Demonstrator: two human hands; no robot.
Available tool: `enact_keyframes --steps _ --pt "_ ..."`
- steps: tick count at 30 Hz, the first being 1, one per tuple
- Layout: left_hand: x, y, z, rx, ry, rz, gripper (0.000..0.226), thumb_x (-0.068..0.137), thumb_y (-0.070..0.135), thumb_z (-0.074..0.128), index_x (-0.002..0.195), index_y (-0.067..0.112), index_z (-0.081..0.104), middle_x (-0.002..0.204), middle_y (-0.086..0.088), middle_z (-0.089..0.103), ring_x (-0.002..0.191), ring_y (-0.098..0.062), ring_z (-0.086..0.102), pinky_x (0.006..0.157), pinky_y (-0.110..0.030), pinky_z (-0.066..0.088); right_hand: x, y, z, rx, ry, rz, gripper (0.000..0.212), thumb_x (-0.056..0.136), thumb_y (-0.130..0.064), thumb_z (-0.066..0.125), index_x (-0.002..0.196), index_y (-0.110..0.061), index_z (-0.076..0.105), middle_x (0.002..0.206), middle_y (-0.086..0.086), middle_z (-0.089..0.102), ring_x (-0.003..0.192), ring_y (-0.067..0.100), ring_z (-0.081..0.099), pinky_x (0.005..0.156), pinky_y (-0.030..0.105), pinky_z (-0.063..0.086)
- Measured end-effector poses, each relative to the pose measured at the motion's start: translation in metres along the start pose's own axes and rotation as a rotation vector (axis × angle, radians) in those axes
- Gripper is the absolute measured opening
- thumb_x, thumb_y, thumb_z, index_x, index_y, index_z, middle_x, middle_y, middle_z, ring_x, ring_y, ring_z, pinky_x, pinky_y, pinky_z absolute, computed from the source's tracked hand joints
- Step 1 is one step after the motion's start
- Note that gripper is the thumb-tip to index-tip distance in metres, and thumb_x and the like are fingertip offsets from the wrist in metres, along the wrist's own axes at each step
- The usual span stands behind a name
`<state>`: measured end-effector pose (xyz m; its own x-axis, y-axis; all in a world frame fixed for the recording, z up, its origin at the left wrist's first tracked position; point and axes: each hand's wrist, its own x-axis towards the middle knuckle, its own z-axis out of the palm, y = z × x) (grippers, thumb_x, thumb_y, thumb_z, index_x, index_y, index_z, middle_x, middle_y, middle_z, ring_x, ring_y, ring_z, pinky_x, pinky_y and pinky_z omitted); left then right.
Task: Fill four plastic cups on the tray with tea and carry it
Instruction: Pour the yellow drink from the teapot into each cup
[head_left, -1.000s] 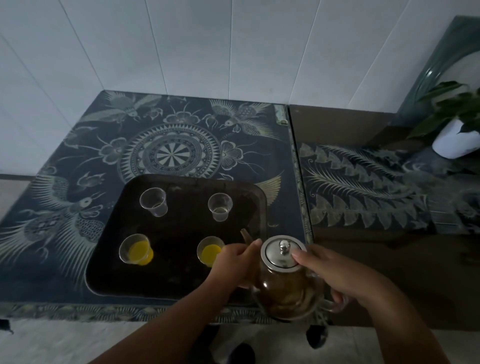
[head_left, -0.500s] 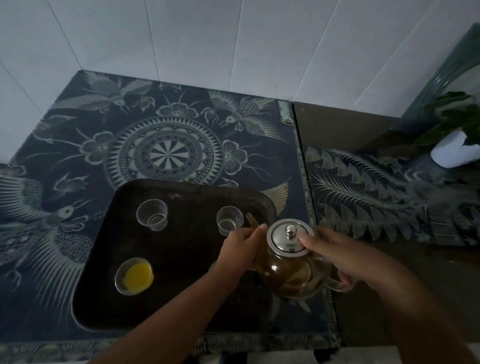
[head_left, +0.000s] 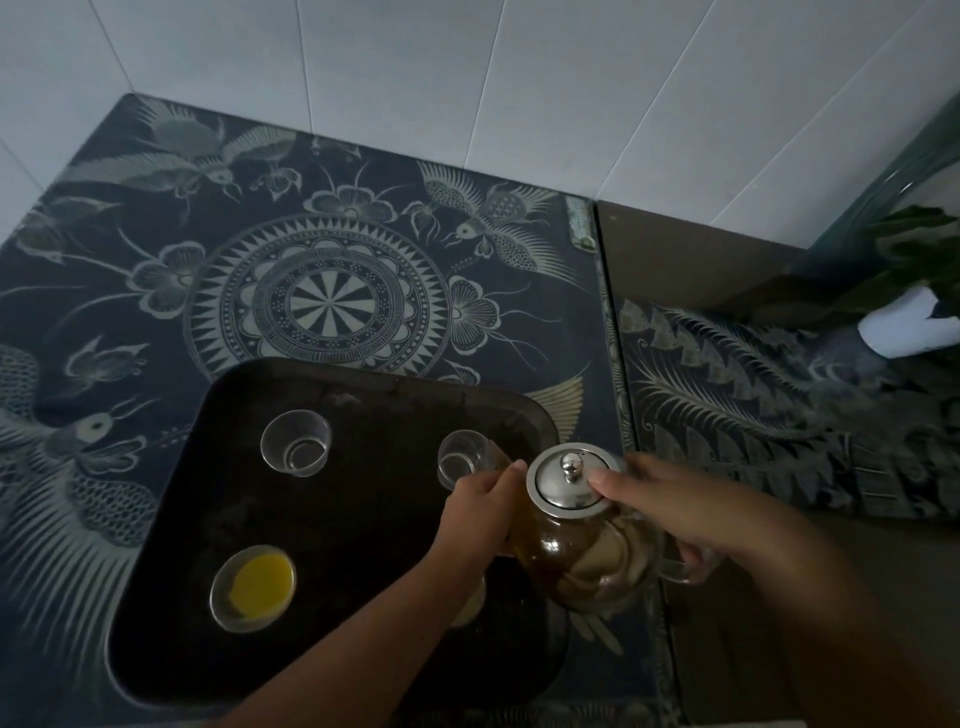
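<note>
Dark rectangular tray (head_left: 171, 623) sits on the patterned table. Your right hand (head_left: 670, 512) grips the glass teapot (head_left: 582, 551), left hand (head_left: 480, 512) wrapped around its spout side. Next: tip into the far-right empty clear plastic cup (head_left: 460, 457), slowly.

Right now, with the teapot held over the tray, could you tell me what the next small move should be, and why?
Probably tip the teapot a little further so its spout pours into the far right cup. That cup and the far left cup look empty, while the near left cup already holds yellow tea. The right hand steadies the lid; the left hand supports the pot.
</note>
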<state>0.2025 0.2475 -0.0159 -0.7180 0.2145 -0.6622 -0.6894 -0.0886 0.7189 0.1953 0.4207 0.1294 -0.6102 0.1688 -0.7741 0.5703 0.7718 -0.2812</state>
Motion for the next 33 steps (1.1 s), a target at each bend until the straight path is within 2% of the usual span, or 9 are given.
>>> enact_keyframes --steps 5,8,13,17,20,26,28,31,33 --pt "0.002 -0.004 0.003 -0.034 0.002 -0.040 0.035 0.100 0.046 0.058 0.105 0.018 0.077 0.102 -0.008 0.080 0.095 -0.024 0.078 0.078 -0.052 0.066 0.003 -0.006 -0.003 -0.102 -0.019 0.043 0.058 0.090 -0.073 0.046 0.129 -0.030 0.054 0.105 -0.001 0.070 0.057 0.018 0.067 0.044 0.022 0.044" --pt "0.000 -0.006 0.005 -0.038 -0.008 -0.057 0.034 0.098 0.047 0.058 0.107 0.020 0.076 0.105 -0.007 0.079 0.098 -0.025 0.077 0.079 -0.053 0.066 0.003 -0.008 -0.008 -0.148 -0.048 0.032 0.062 0.088 -0.075 0.044 0.127 -0.028 0.057 0.105 0.003 0.075 0.070 0.031 0.074 0.044 0.023 0.045" --pt "-0.004 -0.007 0.007 -0.066 -0.034 -0.073 0.038 0.095 0.051 0.058 0.104 0.020 0.078 0.103 -0.005 0.080 0.099 -0.024 0.076 0.081 -0.054 0.066 0.004 -0.010 -0.014 -0.183 -0.075 0.041 0.080 0.065 -0.088 0.042 0.120 -0.032 0.060 0.107 0.007 0.076 0.091 0.039 0.075 0.046 0.024 0.045" --pt "-0.004 -0.007 0.007 -0.083 -0.026 -0.092 0.047 0.084 0.058 0.058 0.101 0.019 0.079 0.102 -0.007 0.081 0.097 -0.026 0.077 0.077 -0.053 0.066 0.008 -0.013 -0.015 -0.203 -0.078 0.048 0.072 0.075 -0.087 0.047 0.117 -0.030 0.061 0.109 0.009 0.076 0.078 0.030 0.073 0.046 0.024 0.045" --pt "-0.004 -0.007 0.005 -0.101 -0.023 -0.100 0.045 0.086 0.057 0.058 0.101 0.019 0.079 0.102 -0.007 0.081 0.098 -0.026 0.077 0.077 -0.054 0.066 0.012 -0.016 -0.014 -0.258 -0.080 0.041 0.095 0.053 -0.102 0.043 0.114 -0.032 0.063 0.107 0.008 0.076 0.088 0.035 0.076 0.057 0.032 0.050" --pt "-0.005 -0.006 0.003 -0.132 -0.024 -0.134 0.035 0.097 0.048 0.058 0.104 0.020 0.078 0.104 -0.006 0.080 0.100 -0.025 0.076 0.081 -0.053 0.066 0.016 -0.024 -0.014 -0.344 -0.068 0.048 0.108 0.042 -0.102 0.033 0.115 -0.028 0.061 0.106 0.011 0.076 0.089 0.034 0.076 0.061 0.034 0.051" --pt "-0.005 -0.005 0.002 -0.145 -0.034 -0.136 0.036 0.094 0.049 0.058 0.103 0.020 0.078 0.103 -0.005 0.081 0.100 -0.025 0.076 0.082 -0.054 0.065 0.016 -0.025 -0.013 -0.353 -0.068 0.046 0.106 0.045 -0.103 0.035 0.114 -0.027 0.061 0.107 0.012 0.076 0.084 0.034 0.076 0.057 0.031 0.048" --pt "-0.005 -0.004 0.001 -0.154 -0.046 -0.138 0.044 0.082 0.056 0.058 0.100 0.021 0.079 0.101 -0.006 0.081 0.099 -0.026 0.077 0.081 -0.055 0.065 0.016 -0.028 -0.012 -0.356 -0.074 0.064 0.087 0.068 -0.095 0.038 0.115 -0.025 0.061 0.105 0.012 0.076 0.066 0.023 0.069 0.053 0.028 0.046" --pt "-0.005 -0.005 0.000 -0.164 -0.050 -0.135 0.045 0.082 0.056 0.057 0.101 0.022 0.079 0.102 -0.006 0.081 0.099 -0.027 0.077 0.081 -0.056 0.065 0.017 -0.030 -0.012 -0.362 -0.071 0.074 0.078 0.076 -0.089 0.038 0.115 -0.025 0.061 0.104 0.011 0.077 0.067 0.024 0.068 0.054 0.028 0.046"
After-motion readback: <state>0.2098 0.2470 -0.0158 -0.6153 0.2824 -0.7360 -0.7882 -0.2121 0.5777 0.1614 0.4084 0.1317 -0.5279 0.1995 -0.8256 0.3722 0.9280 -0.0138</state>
